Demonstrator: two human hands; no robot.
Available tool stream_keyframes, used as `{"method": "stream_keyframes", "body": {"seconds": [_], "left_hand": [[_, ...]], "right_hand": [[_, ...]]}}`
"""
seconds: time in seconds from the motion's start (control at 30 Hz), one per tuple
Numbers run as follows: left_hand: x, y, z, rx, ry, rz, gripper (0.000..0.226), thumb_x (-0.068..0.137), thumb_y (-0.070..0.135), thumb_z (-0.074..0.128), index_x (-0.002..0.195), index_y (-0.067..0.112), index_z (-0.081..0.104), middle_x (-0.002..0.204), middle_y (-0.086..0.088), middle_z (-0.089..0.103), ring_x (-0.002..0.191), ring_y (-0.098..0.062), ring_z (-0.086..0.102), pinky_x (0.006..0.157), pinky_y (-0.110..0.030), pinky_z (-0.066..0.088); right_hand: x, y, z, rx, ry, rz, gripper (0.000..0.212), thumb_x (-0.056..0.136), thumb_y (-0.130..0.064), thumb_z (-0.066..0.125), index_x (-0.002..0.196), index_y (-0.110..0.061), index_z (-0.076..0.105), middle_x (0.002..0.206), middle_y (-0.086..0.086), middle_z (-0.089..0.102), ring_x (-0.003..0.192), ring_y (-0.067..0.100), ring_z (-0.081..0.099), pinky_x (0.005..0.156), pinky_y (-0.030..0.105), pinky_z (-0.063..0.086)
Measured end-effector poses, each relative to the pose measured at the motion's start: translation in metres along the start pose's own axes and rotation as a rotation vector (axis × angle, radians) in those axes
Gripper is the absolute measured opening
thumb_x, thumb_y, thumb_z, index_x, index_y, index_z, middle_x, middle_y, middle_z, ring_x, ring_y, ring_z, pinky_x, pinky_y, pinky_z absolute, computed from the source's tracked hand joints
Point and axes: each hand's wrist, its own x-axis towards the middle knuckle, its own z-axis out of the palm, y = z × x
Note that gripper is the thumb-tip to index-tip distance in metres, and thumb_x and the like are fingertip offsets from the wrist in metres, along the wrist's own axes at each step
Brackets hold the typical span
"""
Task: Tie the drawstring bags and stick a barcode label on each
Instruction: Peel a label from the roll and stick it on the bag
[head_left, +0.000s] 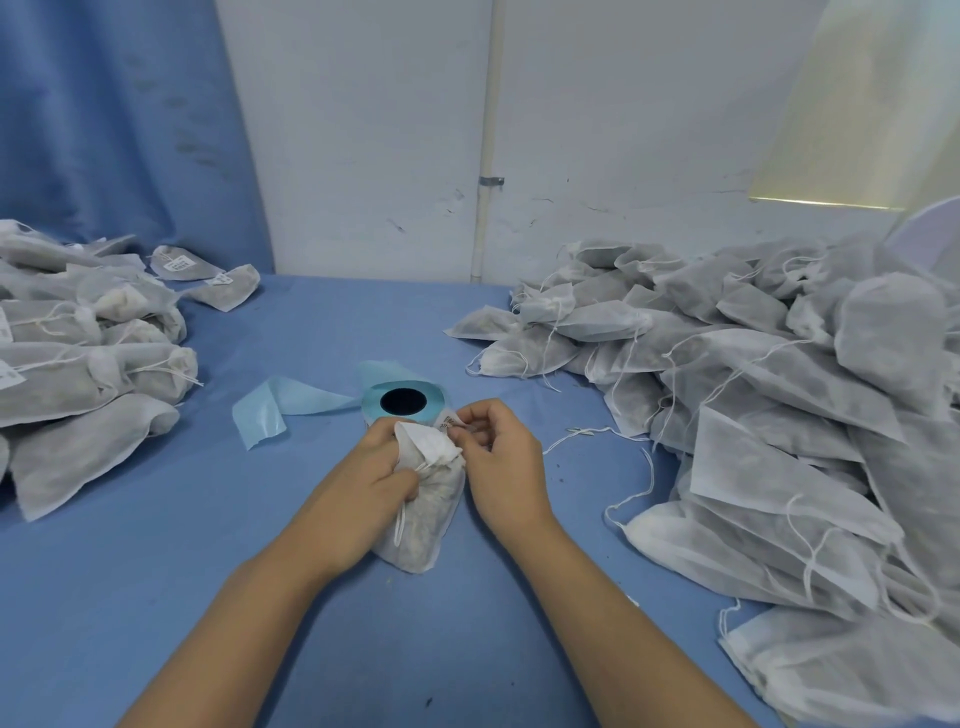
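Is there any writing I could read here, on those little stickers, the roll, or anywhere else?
No words or numbers can be read.
Back-left sticker: dark print, too small to read.
Sticker beside it: blurred.
Pinched sticker, in the right hand, by the bag that the left hand grips: blurred.
Label roll: no print shows.

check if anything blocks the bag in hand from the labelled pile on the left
Nothing solid: only a flat liner strip lies on the table between the bag, held by the left hand, and the labelled pile.
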Motion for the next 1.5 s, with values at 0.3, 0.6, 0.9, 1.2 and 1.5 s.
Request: {"method": "stream_keyframes", "body": {"seconds": [0.3,0.6,0.9,1.2,1.5], "left_hand": [[0.003,-0.001,0.004,0.070,0.007,0.022,0.023,0.085,-0.003,0.047,0.100,0.012,0.054,0.103,0.003,0.054,0.094,-0.007,0.054,0.084,-0.023,0.041],[0.003,-0.002,0.004,0.152,0.006,0.088,0.017,0.091,0.000,0.043,0.100,0.004,0.056,0.105,0.000,0.052,0.097,-0.020,0.055,0.090,-0.037,0.042],[-0.004,0.003,0.003,-0.091,0.068,0.099,0.052,0.070,0.017,0.046,0.112,0.046,0.054,0.106,0.039,0.056,0.099,0.015,0.053,0.076,0.000,0.037],[-0.001,0.015,0.022,-0.509,0.423,-0.018,0.007,0.076,0.012,0.065,0.073,0.014,0.058,0.072,-0.001,0.055,0.069,-0.014,0.049,0.066,-0.026,0.040],[-0.003,0.033,0.051,-0.697,0.708,0.024,0.018,0.084,0.014,0.071,0.084,0.031,0.064,0.074,0.026,0.069,0.069,0.011,0.062,0.060,-0.005,0.044]], "right_hand": [[-0.002,-0.002,-0.003,-0.126,0.011,0.098,0.009,0.090,-0.010,0.061,0.091,-0.019,0.059,0.083,-0.005,0.060,0.073,0.006,0.055,0.061,0.007,0.041],[-0.006,-0.006,-0.007,-0.433,0.112,-0.116,0.013,0.093,-0.006,0.048,0.104,-0.010,0.053,0.096,-0.003,0.052,0.087,0.012,0.045,0.070,0.020,0.030],[-0.002,-0.009,-0.021,0.350,0.201,0.341,0.006,0.089,-0.010,0.064,0.087,-0.006,0.067,0.078,0.005,0.070,0.062,0.007,0.063,0.064,0.021,0.053],[-0.021,-0.023,-0.033,0.725,0.267,0.470,0.004,0.089,-0.008,0.065,0.089,-0.009,0.061,0.074,0.003,0.074,0.071,0.017,0.073,0.061,0.021,0.058],[-0.037,-0.028,-0.020,0.890,0.169,0.499,0.006,0.086,-0.012,0.068,0.086,-0.008,0.064,0.077,0.007,0.074,0.068,0.017,0.073,0.053,0.020,0.054]]}}
